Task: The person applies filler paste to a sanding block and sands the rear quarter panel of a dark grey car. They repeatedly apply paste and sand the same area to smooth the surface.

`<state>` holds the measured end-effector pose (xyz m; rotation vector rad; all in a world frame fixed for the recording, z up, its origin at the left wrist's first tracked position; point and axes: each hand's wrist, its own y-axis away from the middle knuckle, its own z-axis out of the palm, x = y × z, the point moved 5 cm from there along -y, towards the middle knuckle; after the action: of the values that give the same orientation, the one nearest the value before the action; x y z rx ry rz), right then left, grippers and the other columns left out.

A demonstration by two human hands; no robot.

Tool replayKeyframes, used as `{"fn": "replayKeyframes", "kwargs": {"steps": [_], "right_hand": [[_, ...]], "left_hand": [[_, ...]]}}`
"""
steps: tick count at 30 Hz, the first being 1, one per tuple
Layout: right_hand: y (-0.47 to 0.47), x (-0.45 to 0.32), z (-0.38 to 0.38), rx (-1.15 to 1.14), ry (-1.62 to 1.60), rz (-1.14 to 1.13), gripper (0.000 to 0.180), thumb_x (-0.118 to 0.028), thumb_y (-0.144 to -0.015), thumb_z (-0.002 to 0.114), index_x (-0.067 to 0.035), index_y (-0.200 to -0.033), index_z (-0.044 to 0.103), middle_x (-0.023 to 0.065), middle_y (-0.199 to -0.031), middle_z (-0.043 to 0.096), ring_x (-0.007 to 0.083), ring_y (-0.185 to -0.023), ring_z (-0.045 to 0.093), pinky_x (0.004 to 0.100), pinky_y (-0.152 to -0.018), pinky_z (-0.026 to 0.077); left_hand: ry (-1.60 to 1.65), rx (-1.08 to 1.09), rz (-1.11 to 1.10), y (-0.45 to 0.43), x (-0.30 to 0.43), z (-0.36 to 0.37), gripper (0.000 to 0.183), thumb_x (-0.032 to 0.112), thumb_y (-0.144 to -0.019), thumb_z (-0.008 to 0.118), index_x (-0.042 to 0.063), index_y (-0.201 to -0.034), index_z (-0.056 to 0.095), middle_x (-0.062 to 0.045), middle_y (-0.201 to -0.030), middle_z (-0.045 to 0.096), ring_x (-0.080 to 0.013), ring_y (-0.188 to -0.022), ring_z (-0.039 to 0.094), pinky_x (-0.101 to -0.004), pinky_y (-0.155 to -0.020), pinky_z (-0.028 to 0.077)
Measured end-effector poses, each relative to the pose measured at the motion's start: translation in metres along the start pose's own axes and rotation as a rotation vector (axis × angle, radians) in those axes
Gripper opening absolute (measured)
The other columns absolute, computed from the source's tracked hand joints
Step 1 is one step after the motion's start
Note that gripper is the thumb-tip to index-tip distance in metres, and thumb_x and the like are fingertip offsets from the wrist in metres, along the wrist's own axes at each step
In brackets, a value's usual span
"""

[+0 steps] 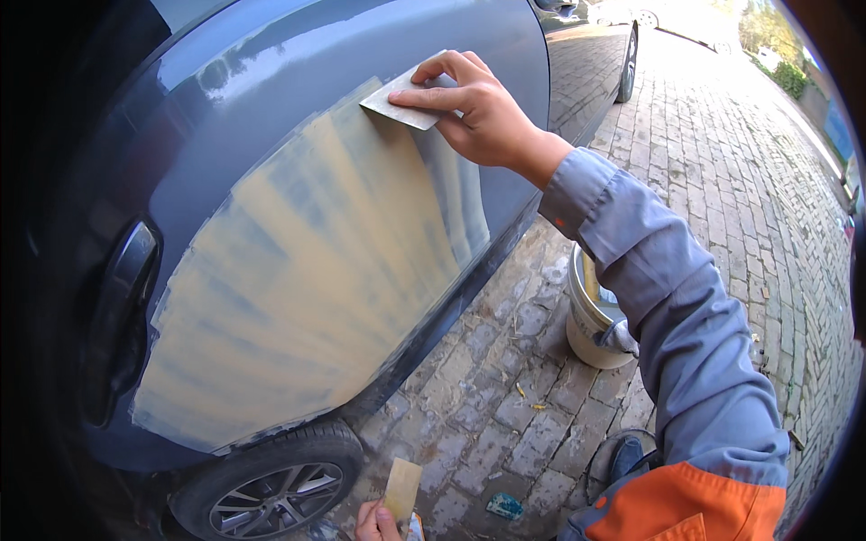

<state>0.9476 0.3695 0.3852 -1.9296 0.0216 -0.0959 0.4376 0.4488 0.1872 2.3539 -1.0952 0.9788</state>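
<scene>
A metal filler spreader is in my right hand, its lower edge at the upper end of a patch of yellowish body filler. The patch fans across the dark blue car body panel, with streaks of blue and grey showing through. My right arm, in a grey-blue sleeve, reaches in from the lower right. At the bottom edge, my left hand grips a flat yellowish piece, held up near the car's wheel. Beside these fingers is part of a white and orange object, mostly cut off by the frame.
A pale bucket stands on the paving bricks under my right forearm, a grey cloth over its rim. The car's wheel is at lower left. A teal piece lies near my shoe. A dark handle juts out at left.
</scene>
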Motion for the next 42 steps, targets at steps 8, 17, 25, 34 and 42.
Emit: {"fn": "replayKeyframes", "kwargs": {"steps": [8, 17, 25, 34, 42], "right_hand": [[0.030, -0.005, 0.008, -0.028, -0.032, 0.032, 0.059, 0.008, -0.079, 0.067, -0.032, -0.120, 0.084, 0.0060, -0.122, 0.066, 0.0306, -0.115, 0.058, 0.0428, -0.107, 0.047], [0.084, -0.012, 0.031, 0.054, -0.039, 0.060, 0.063, 0.011, -0.075, 0.066, -0.032, -0.117, 0.084, 0.0058, -0.120, 0.068, 0.0315, -0.118, 0.058, 0.0454, -0.113, 0.042], [0.128, -0.021, 0.049, 0.062, -0.041, 0.105, 0.064, 0.011, -0.071, 0.067, -0.031, -0.117, 0.084, 0.0060, -0.119, 0.066, 0.0299, -0.112, 0.059, 0.0562, -0.121, 0.037], [0.168, -0.028, 0.067, 0.076, -0.060, 0.164, 0.067, 0.011, -0.067, 0.069, -0.031, -0.116, 0.084, 0.0058, -0.118, 0.065, 0.0289, -0.115, 0.059, 0.0603, -0.120, 0.039], [0.209, -0.035, 0.083, 0.047, -0.079, 0.186, 0.069, 0.011, -0.066, 0.070, -0.032, -0.118, 0.083, 0.0072, -0.118, 0.065, 0.0278, -0.118, 0.060, 0.0608, -0.120, 0.038]], "left_hand": [[0.005, 0.002, -0.002, -0.008, -0.008, 0.001, 0.031, 0.018, -0.113, 0.048, -0.004, -0.100, 0.065, -0.024, -0.098, 0.065, -0.0451, -0.093, 0.060, -0.0492, -0.083, 0.047], [0.021, -0.028, -0.059, -0.008, -0.008, 0.001, 0.029, 0.016, -0.111, 0.048, -0.003, -0.098, 0.065, -0.024, -0.099, 0.064, -0.0438, -0.094, 0.058, -0.0495, -0.084, 0.045], [0.027, -0.046, -0.128, -0.006, -0.025, 0.001, 0.030, 0.017, -0.113, 0.047, -0.004, -0.099, 0.064, -0.022, -0.102, 0.064, -0.0408, -0.097, 0.059, -0.0476, -0.088, 0.046], [0.014, -0.055, -0.128, -0.002, -0.036, 0.000, 0.031, 0.019, -0.113, 0.047, -0.005, -0.104, 0.065, -0.021, -0.106, 0.066, -0.0393, -0.100, 0.061, -0.0460, -0.091, 0.047], [0.015, -0.063, -0.155, 0.000, -0.039, 0.001, 0.033, 0.022, -0.115, 0.046, -0.005, -0.111, 0.066, -0.020, -0.110, 0.068, -0.0369, -0.103, 0.063, -0.0430, -0.094, 0.049]]}}
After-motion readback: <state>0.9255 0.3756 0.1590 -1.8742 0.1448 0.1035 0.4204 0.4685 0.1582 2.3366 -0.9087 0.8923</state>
